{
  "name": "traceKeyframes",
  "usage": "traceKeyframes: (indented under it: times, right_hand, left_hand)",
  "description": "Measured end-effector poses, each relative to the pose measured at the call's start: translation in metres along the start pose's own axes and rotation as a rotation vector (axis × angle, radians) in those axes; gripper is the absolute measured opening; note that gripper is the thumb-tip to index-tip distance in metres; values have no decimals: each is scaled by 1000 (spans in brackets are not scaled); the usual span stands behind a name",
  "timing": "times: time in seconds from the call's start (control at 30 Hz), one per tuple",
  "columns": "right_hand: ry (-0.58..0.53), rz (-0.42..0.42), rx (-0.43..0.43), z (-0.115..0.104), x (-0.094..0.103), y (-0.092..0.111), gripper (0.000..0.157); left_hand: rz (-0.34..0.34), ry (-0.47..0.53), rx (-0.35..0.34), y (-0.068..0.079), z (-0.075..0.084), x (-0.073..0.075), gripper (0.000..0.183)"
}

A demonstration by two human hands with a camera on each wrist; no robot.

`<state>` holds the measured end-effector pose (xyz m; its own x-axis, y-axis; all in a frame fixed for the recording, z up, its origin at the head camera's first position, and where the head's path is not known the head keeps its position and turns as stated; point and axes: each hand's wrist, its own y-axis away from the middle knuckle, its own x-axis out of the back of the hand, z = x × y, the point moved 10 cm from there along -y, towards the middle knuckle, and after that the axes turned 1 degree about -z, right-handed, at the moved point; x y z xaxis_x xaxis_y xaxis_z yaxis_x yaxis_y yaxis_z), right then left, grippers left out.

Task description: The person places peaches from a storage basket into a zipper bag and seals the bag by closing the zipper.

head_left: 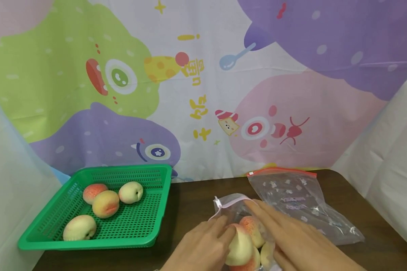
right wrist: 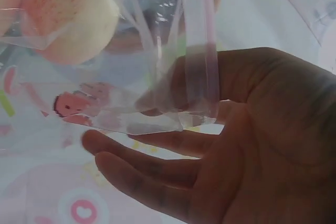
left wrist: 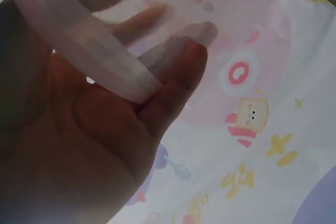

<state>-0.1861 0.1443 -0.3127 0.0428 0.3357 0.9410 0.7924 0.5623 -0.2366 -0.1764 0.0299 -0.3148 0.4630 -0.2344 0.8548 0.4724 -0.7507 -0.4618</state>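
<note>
A clear zip bag with a pale pink closure holds several peaches in front of me, its mouth spread apart. On its left side my left hand holds the bag's edge; the left wrist view has the pink strip running between thumb and fingers. Opposite, my right hand holds the other edge. The right wrist view has that thumb behind the clear film and the other fingers outside, with a peach in the bag nearby. The bag's lower end lies outside the head view.
At left, a green basket has several peaches in it. Behind my right hand, a flat clear bag with a red zip lies on the dark brown table. A cartoon-printed cloth hangs behind.
</note>
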Motion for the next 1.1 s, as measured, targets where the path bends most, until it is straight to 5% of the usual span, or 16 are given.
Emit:
traceKeyframes:
  times: [0.17, 0.47, 0.63, 0.77, 0.9, 1.1]
  right_hand:
    - [17, 39, -9, 7, 11, -3, 100]
    - [168, 161, -33, 17, 27, -2, 82]
    - [148, 190, 17, 18, 32, -2, 75]
    - [124, 160, 34, 18, 31, -3, 74]
    - [114, 127, 38, 17, 29, -4, 77]
    - [94, 108, 58, 14, 26, -4, 75]
  left_hand:
    - [-27, 47, 31, 1, -5, 8, 32]
    - [-70, 238, 19, 5, -7, 18, 19]
    - [-18, 285, -76, 8, 0, 27, 28]
    - [92, 257, -133, 10, -4, 45, 33]
    - [191, 253, -50, 11, -25, 59, 46]
    - [33, 242, 67, 9, -45, 35, 49]
